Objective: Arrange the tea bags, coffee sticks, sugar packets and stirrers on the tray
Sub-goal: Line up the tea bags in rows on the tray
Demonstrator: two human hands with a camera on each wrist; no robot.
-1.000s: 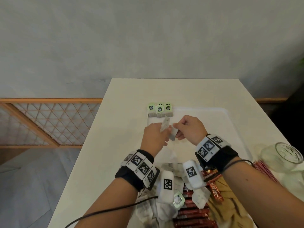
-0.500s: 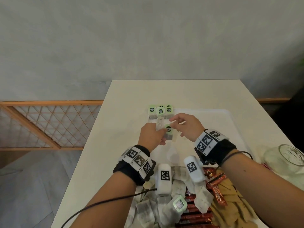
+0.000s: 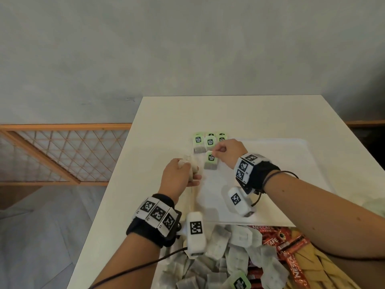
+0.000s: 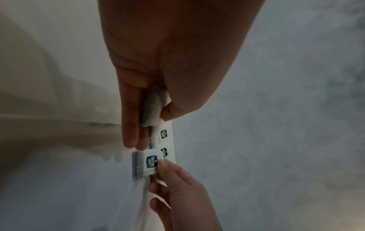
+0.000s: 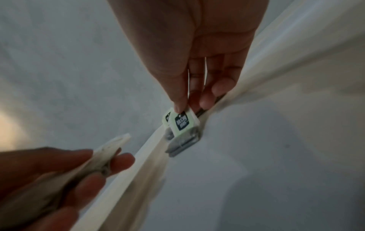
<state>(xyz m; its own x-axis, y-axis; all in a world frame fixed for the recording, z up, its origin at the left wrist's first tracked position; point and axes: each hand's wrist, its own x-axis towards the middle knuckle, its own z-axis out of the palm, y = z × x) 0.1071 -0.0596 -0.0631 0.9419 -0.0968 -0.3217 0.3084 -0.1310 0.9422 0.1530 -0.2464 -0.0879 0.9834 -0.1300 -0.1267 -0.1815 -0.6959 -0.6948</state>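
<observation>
A white tray (image 3: 291,163) lies on the white table. Three green-tagged tea bags (image 3: 209,141) sit in a row at its far left corner. My right hand (image 3: 216,152) pinches the green tag of another tea bag (image 3: 211,162) (image 5: 182,125) (image 4: 149,163), which hangs just in front of that row. My left hand (image 3: 184,170) (image 4: 152,118) holds a small bunch of pale tea bags (image 3: 190,165) (image 4: 154,109) over the tray's left rim. In the right wrist view the left hand's bunch (image 5: 94,157) shows at lower left.
A heap of loose tea bags (image 3: 218,257), red coffee sticks (image 3: 277,243) and yellow sugar packets (image 3: 312,268) lies at the table's near edge. A wooden lattice railing (image 3: 62,153) stands to the left of the table.
My right hand pulled one green-tagged tea bag away from the left hand's bunch and carried it toward the row at the tray's far left corner. The left hand drew back slightly left.
</observation>
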